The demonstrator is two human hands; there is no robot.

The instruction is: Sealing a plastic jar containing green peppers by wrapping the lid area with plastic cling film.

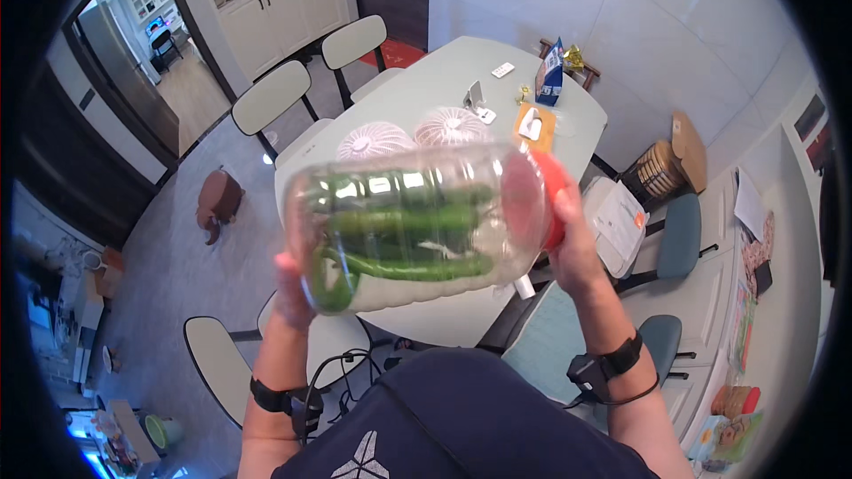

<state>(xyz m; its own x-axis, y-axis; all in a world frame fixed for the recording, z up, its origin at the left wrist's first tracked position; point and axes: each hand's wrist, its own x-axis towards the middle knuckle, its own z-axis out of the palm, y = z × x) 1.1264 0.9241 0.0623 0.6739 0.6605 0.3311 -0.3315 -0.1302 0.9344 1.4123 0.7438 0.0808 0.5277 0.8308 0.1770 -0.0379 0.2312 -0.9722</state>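
Note:
A big clear plastic jar (pixel 399 293) with a red lid (pixel 555 200) lies on its side in the air, held up in front of me over the table. Long green vegetables (pixel 408 231) that look like peppers are inside it. At the jar's bottom end, my left hand (pixel 295 288) grips the base, with most of its fingers hidden behind the plastic. My right hand (pixel 575 244) is wrapped round the red lid at the other end. Slight blur covers the jar and both hands.
Behind the jar, two pinkish-white mesh food covers (pixel 451 126) (pixel 376 140) stand on the pale table (pixel 426 75). Farther back are a phone stand (pixel 477 102), a blue packet (pixel 550 75) and a white remote (pixel 503 70). Chairs (pixel 273 96) surround the table.

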